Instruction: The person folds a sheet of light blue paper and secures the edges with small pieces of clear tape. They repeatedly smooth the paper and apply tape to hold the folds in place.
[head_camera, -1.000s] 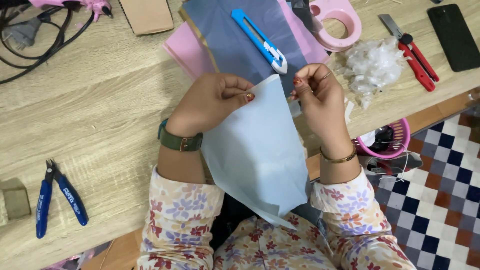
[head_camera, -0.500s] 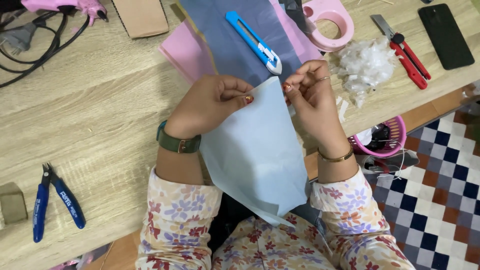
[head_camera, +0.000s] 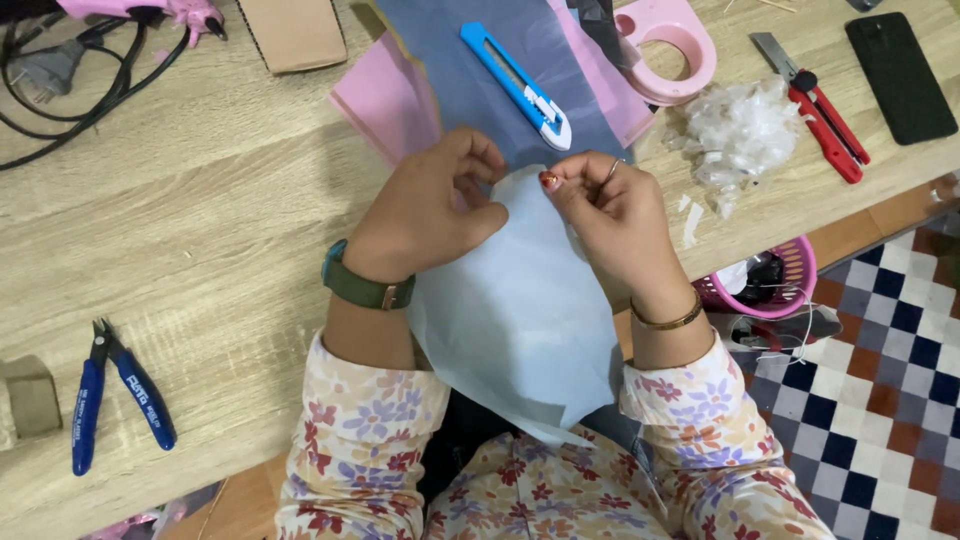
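Note:
A pale blue sheet (head_camera: 520, 310) of thin paper or fabric hangs from my hands down over my lap. My left hand (head_camera: 430, 210), with a green watch at the wrist, pinches its upper left edge. My right hand (head_camera: 605, 215), with a ring and a gold bangle, pinches the top edge right beside it, fingertips almost touching. Just beyond my hands lie a darker blue sheet (head_camera: 500, 90) and a pink sheet (head_camera: 375, 100) on the wooden table (head_camera: 200, 200). A blue utility knife (head_camera: 515, 85) rests on the blue sheet.
Blue-handled pliers (head_camera: 120, 395) lie front left. A pink glue gun (head_camera: 150, 12) with black cables sits far left, cardboard (head_camera: 295, 30) beside it. Right: pink tape dispenser (head_camera: 665, 45), clear plastic scraps (head_camera: 740, 130), red cutters (head_camera: 820, 115), black phone (head_camera: 900, 75), pink basket (head_camera: 770, 285) below the table edge.
My hands have come closer together at the top of the pale blue sheet, gathering its upper edge into a narrower point. The view has shifted slightly.

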